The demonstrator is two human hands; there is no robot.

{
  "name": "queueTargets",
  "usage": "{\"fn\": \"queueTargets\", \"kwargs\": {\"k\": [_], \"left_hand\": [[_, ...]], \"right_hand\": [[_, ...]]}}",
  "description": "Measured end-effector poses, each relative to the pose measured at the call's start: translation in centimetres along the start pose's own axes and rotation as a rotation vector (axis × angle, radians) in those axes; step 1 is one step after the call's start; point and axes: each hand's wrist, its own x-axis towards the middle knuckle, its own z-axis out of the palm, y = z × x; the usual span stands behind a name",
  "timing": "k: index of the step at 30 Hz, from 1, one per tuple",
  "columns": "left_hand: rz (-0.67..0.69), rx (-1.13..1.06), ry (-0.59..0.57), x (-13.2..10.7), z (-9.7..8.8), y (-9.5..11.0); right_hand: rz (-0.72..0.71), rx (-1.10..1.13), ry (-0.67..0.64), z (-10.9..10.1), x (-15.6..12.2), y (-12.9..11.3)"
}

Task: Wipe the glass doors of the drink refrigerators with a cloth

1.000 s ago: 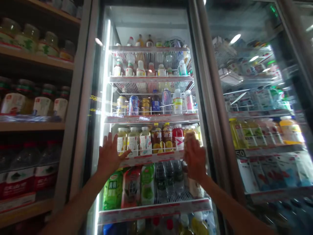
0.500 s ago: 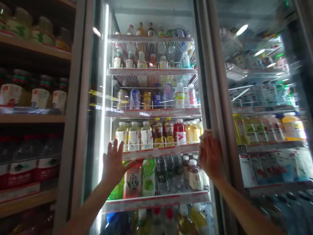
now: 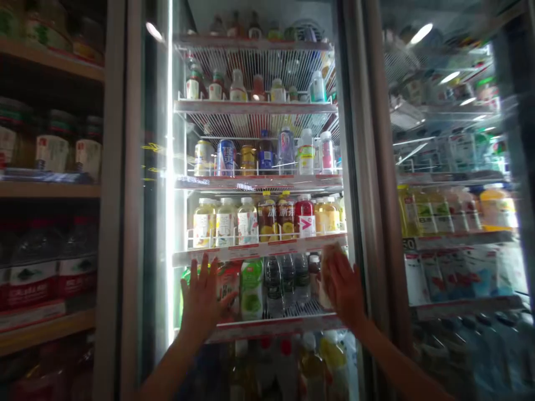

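Head view: pale cloth [image 3: 332,253] sits below and right of the red bottle [image 3: 305,214], in front of the drinks, at the glass door [image 3: 155,234]. Right hand [image 3: 345,287] is over the cloth, below and right of the red bottle; fingers stretched, close together, can't tell whether they grip or only press. Left hand [image 3: 203,298] is well below and left of the red bottle, nothing in it, fingers spread, palm toward the glass; contact unclear.

Tea bottles [image 3: 276,217] just left of the red bottle, yellow bottles [image 3: 327,216] just right. Below it, on the next shelf: clear bottles [image 3: 287,281], with a green bottle [image 3: 252,289] farther left. Blue can [image 3: 225,157] above and left. Light strip [image 3: 170,167] far left of the red bottle, wooden shelf [image 3: 50,190] beyond that. Well right of it, past the frame [image 3: 368,167]: pouches [image 3: 453,275], partly blurred.
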Motion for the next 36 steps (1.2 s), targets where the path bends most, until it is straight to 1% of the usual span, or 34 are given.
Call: {"fn": "queueTargets", "kwargs": {"k": [2,3,4,5,6,7,8,10,11,12,13,14,16,17,18,19,20,23,24,25,26,27,30,31,32,33,36], "left_hand": [[0.033,0.018,-0.005,-1.6,0.2,0.4],[0.055,0.025,-0.009,-2.4,0.3,0.5],[0.074,0.03,-0.017,-3.2,0.4,0.5],[0.089,0.032,-0.027,-3.8,0.6,0.5],[0.099,0.033,-0.037,-4.4,0.6,0.5],[0.103,0.033,-0.048,-4.9,0.7,0.5],[0.1,0.033,-0.059,-5.2,0.7,0.5],[0.095,0.033,-0.067,-5.5,0.8,0.5],[0.096,0.034,-0.063,-5.6,0.8,0.6],[0.102,0.036,-0.054,-5.6,0.8,0.6],[0.112,0.039,-0.042,-5.7,0.8,0.7],[0.124,0.042,-0.029,-5.9,0.7,0.7],[0.144,0.058,-0.017,-6.2,0.6,0.7],[0.152,0.065,-0.021,-6.4,0.5,0.6],[0.16,0.069,-0.029,-6.6,0.4,0.4],[0.169,0.07,-0.041,-6.7,0.3,0.3],[0.178,0.068,-0.052,-6.8,0.3,0.1],[0.176,0.052,-0.075,-7.2,0.2,-0.1],[0.168,0.046,-0.076,-7.3,0.3,0.0],[0.162,0.041,-0.071,-7.4,0.3,0.0],[0.159,0.037,-0.061,-7.5,0.3,0.1],[0.162,0.036,-0.05,-7.6,0.2,0.1],[0.188,0.05,-0.01,-7.4,0.0,-0.1],[0.193,0.056,0.0,-7.1,-0.1,-0.3],[0.192,0.059,0.006,-6.8,-0.2,-0.5],[0.185,0.059,0.014,-6.5,-0.3,-0.8],[0.131,0.048,0.021,-5.5,-0.6,-1.5]], "right_hand": [[-0.191,0.089,-0.109,-0.8,-4.8,-2.2],[-0.246,0.119,-0.13,-1.0,-6.6,-2.9],[-0.284,0.136,-0.134,-1.1,-7.6,-3.3],[-0.32,0.136,-0.148,-1.1,-7.6,-3.3],[-0.326,0.126,-0.149,-1.0,-6.9,-3.0],[-0.314,0.107,-0.148,-0.7,-5.4,-2.6],[-0.256,0.088,-0.137,-0.4,-3.6,-2.2],[-0.055,0.057,-0.022,0.3,-0.5,-2.0],[0.002,0.055,0.005,0.5,0.2,-2.4],[0.016,0.065,0.013,0.6,0.2,-3.2],[-0.019,0.091,-0.011,0.5,-0.4,-4.3],[-0.101,0.128,-0.051,0.2,-1.5,-5.6],[-0.309,0.202,-0.131,-0.3,-4.1,-7.7],[-0.389,0.227,-0.157,-0.5,-4.9,-8.3],[-0.428,0.238,-0.166,-0.5,-5.0,-8.6],[-0.42,0.237,-0.156,-0.3,-4.5,-8.6],[-0.366,0.227,-0.131,0.0,-3.3,-8.3],[-0.118,0.167,-0.043,1.1,1.4,-7.1],[-0.07,0.153,-0.032,1.3,2.4,-7.1],[-0.062,0.15,-0.031,1.5,2.8,-7.3],[-0.1,0.159,-0.044,1.5,2.6,-7.7],[-0.178,0.176,-0.068,1.3,1.9,-8.2],[-0.482,0.224,-0.144,1.0,-0.3,-9.4],[-0.533,0.228,-0.154,1.1,-0.2,-9.4],[-0.534,0.229,-0.147,1.3,0.4,-9.3],[-0.489,0.228,-0.123,1.6,1.5,-9.1],[-0.237,0.202,-0.027,2.4,5.2,-9.0]]}}
